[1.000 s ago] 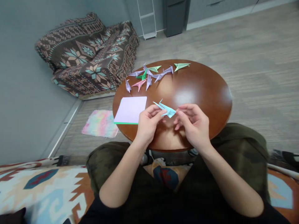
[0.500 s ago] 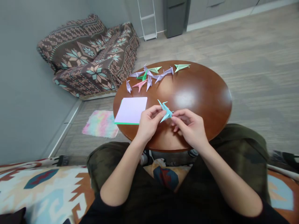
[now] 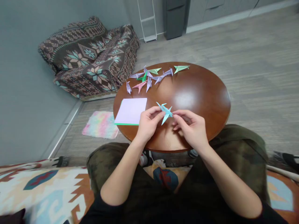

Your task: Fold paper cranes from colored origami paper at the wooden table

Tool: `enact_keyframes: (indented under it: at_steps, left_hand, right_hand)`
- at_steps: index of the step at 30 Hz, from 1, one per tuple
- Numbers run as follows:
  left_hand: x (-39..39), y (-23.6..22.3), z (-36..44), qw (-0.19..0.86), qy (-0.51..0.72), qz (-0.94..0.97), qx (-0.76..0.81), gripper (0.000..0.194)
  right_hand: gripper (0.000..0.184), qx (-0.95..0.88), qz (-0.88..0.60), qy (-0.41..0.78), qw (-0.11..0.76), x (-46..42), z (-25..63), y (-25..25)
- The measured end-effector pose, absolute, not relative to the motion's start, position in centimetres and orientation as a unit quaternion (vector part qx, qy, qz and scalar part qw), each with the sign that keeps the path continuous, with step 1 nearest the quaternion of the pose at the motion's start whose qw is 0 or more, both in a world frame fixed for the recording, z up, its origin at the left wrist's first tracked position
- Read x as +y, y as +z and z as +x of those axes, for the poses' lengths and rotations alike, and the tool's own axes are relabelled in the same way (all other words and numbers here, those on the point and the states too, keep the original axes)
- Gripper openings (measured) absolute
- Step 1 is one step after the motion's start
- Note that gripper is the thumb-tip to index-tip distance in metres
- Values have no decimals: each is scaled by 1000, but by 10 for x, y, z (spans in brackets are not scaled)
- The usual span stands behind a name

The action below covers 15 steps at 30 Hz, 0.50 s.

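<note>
A light blue paper crane (image 3: 166,112) is held just above the near part of the round table, its wings spread apart. My left hand (image 3: 149,123) pinches it between thumb and fingers from the left. From the other side, my right hand (image 3: 192,126) has thumb and forefinger closed on the crane's right end; the remaining fingers curl loosely below. Left of my left hand lies a square stack of paper (image 3: 131,111), lilac on top with a green edge showing underneath.
Several folded cranes in lilac, green and pink, among them a pink crane (image 3: 140,86), stand along the far left of the brown table (image 3: 205,93). A pale green crane (image 3: 181,68) sits apart at the far edge. Beyond is a covered sofa (image 3: 93,59).
The blue crane has tilted slightly in my fingers, and its wings now show more widely spread. Both hands keep nearly the same place and grip.
</note>
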<state>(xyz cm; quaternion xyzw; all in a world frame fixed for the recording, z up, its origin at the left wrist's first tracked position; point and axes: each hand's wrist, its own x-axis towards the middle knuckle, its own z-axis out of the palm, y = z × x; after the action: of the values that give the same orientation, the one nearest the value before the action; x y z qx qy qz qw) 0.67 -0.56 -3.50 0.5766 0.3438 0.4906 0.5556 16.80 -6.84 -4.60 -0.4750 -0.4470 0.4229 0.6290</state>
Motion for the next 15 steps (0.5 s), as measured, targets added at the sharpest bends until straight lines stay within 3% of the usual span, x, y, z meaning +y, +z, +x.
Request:
enact_keyframes:
  at_steps: [10,15]
  left_hand:
    - [-1,-39,0,546,487,617,290,13]
    - [0,-37,-2,574,487,608,253,15]
  right_hand:
    - [11,-476,-422,377,673,-76,164,-39]
    - [8,-547,-425,321,646,-76,166,-38]
